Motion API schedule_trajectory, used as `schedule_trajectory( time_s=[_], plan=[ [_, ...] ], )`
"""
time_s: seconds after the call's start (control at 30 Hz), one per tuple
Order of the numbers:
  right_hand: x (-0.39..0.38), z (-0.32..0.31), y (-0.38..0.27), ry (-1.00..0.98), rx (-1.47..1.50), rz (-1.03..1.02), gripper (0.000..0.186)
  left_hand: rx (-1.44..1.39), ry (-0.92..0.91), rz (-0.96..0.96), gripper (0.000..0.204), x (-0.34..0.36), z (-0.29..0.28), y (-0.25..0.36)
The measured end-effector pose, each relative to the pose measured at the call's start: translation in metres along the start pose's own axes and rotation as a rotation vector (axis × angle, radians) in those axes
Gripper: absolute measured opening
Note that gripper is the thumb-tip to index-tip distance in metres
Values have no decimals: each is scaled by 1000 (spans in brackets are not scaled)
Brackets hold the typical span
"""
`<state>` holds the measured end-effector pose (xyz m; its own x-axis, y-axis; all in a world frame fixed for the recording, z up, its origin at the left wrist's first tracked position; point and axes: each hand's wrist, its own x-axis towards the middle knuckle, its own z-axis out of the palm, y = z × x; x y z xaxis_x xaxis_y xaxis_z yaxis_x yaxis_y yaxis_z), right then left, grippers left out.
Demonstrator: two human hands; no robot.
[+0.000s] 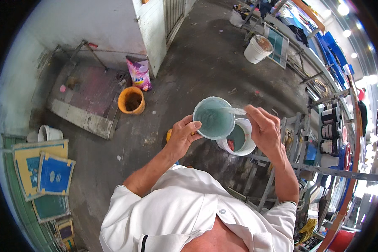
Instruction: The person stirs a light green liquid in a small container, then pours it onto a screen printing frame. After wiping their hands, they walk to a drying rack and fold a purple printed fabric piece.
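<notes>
My left hand (183,133) grips the side of a round whitish plastic tub (214,99), thumb over the rim. Inside the tub is a pale blue-green liquid or paste (213,122). In my closed right hand (264,128) is a whitish, coated stirring stick (238,111). The stick's far end reaches into the tub and looks slightly blurred. Below the tub, partly hidden by it, stands a white bucket (249,142) with greenish contents and something red inside.
An orange bucket (124,101) and a pink-purple bag (139,73) stand by the wall beside a low tiled platform (82,115). Framed screens (54,174) lean at left. Metal racks (323,172) with dark containers line the right. Another white bucket (256,52) stands farther back.
</notes>
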<state>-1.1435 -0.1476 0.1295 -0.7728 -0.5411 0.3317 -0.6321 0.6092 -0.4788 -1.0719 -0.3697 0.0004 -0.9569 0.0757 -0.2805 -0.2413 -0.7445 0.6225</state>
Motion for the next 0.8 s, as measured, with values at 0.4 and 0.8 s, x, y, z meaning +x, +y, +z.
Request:
schedule_trajectory(
  time_s=[0.4,0.8],
  plan=[
    [122,40,30,13,611,673,15,62,-82,-99,69,139,-22,90],
    [226,27,115,-179,248,470,14,72,19,-54,64,252,-11,121]
  ],
)
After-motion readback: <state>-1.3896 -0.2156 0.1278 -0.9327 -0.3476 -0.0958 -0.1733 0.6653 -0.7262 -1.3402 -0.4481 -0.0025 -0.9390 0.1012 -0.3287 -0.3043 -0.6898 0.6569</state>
